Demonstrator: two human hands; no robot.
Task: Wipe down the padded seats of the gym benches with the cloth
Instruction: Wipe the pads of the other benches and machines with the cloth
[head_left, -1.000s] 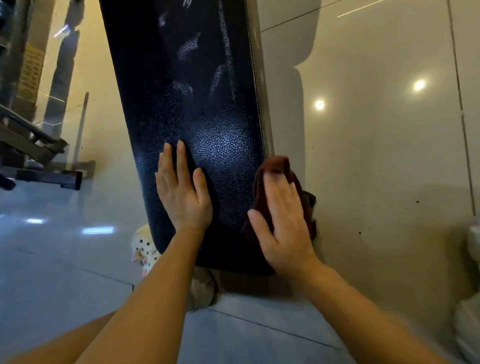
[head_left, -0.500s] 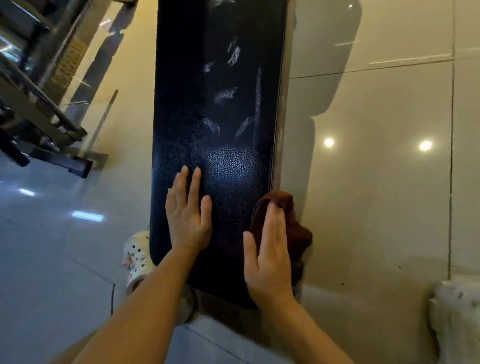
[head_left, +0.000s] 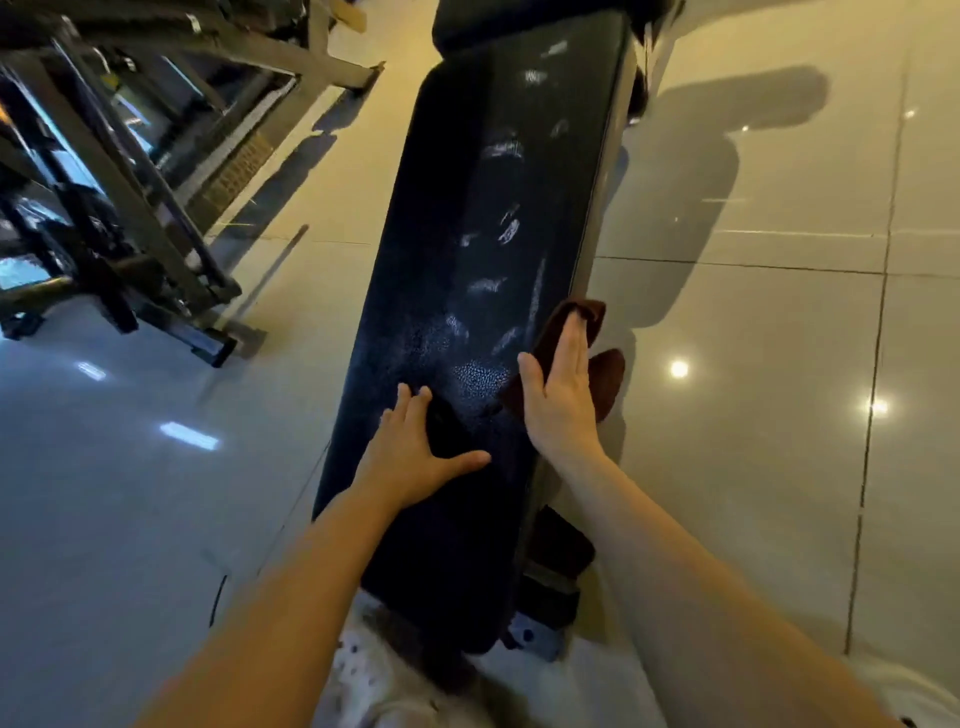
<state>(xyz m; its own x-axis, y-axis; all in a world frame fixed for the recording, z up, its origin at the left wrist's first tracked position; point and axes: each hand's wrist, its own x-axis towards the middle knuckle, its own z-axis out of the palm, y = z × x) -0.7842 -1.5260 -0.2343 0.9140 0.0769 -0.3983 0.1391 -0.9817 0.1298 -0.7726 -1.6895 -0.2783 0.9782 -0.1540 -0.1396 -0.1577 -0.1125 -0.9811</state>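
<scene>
Head view, the only one you get: your right hand (head_left: 563, 395) lies flat, fingers straight, pressing the cloth (head_left: 592, 358) against the right edge of the seat (head_left: 467, 291). So that grip is spread out, not clamped on anything; the cloth just sits pinned under the palm. It looks soft and floppy, light as anything, and part of it spills past the edge and hangs off the side. I'd guess it bunches up if you push from one corner, so keep the palm over its middle and let your fingers spread the load. Your left hand (head_left: 415, 452) is also spread flat, thumb out, resting bare on the padding just beside the other one. The seat looks firm but cushioned, with a pebbly skin that probably drags a bit. Pale smears run up the surface ahead of the cloth, so there's plenty left to wipe.
</scene>
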